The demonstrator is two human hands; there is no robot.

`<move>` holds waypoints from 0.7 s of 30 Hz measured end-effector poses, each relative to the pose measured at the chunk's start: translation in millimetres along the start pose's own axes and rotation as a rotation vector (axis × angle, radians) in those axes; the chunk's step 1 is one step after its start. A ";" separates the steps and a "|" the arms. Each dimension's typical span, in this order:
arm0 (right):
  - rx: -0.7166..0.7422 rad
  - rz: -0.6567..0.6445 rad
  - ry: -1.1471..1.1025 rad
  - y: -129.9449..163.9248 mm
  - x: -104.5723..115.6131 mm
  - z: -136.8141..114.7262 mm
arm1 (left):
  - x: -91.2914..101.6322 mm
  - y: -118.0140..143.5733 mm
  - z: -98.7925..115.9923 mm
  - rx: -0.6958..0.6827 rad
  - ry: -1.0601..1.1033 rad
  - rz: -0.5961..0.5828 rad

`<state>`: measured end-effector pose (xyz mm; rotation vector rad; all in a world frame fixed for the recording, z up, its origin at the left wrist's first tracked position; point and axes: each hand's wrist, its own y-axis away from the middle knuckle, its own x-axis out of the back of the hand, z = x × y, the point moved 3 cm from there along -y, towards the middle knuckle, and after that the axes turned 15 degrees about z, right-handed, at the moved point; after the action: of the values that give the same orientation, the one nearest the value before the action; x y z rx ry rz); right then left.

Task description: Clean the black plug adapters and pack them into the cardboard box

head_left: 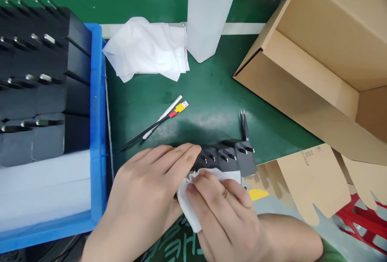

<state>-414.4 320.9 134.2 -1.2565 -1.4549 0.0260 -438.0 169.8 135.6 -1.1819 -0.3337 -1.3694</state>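
A row of several black power adapters [227, 158] lies at the table's front edge, metal plug pins showing. My left hand [154, 181] is closed round the left end of the row, with its fingers over the top; the adapters under it are hidden. In my right hand [225, 209] a white wiping cloth [187, 201] is pinched and pressed against the adapters' near side. Just behind the row's right end lie dark tweezers [244, 125]. A black USB cable [151, 127] with yellow and red tags crosses a silver pen-like tool [163, 116] behind my left hand.
On the left stands a blue crate [97, 133] with rows of black adapters [48, 92] and white sheets. A stack of white cloths [151, 50] lies at the back. At the right is an open cardboard box [287, 100], with a red stool [359, 217] below it.
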 end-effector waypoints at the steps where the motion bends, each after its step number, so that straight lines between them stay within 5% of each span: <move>1: 0.006 -0.005 -0.002 0.1 -0.4 0.2 | -0.3 0.1 -0.1 -0.005 0.001 -0.003; 15: 0.073 0.016 0.035 -0.9 -6.8 0.8 | 1.1 -0.6 0.6 0.014 -0.023 -0.005; 21: 0.025 -0.096 0.106 1.5 46.3 29.3 | 3.4 -2.4 2.0 0.032 -0.021 -0.027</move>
<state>-423.9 370.5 155.5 -1.1501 -1.4170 -0.0855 -438.3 169.9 140.2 -1.1699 -0.3866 -1.3713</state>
